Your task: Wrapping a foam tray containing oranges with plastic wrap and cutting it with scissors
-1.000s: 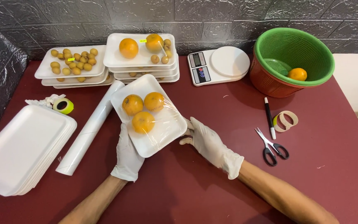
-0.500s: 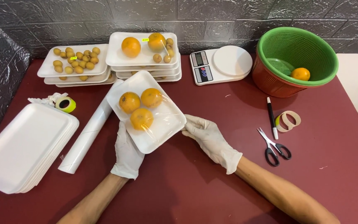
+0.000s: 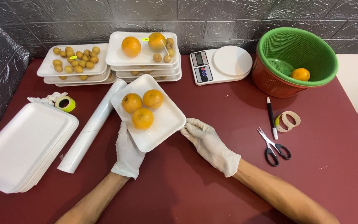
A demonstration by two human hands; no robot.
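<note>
Item: white foam tray (image 3: 162,124), three oranges (image 3: 142,108) lying on it, sitting near the table (image 3: 187,191) centre, long axis running diagonally from the near edge toward the far-left corner. Left hand (image 3: 127,151), gloved, is gripping the tray's near-left side; its fingers are going under the tray, hidden. Right hand (image 3: 210,143), gloved, fingers curled narrow, is pinching the tray's right corner. Film roll (image 3: 90,128) is lying just left. Empty tray stack (image 3: 23,145) is partly cut off at the left edge.
</note>
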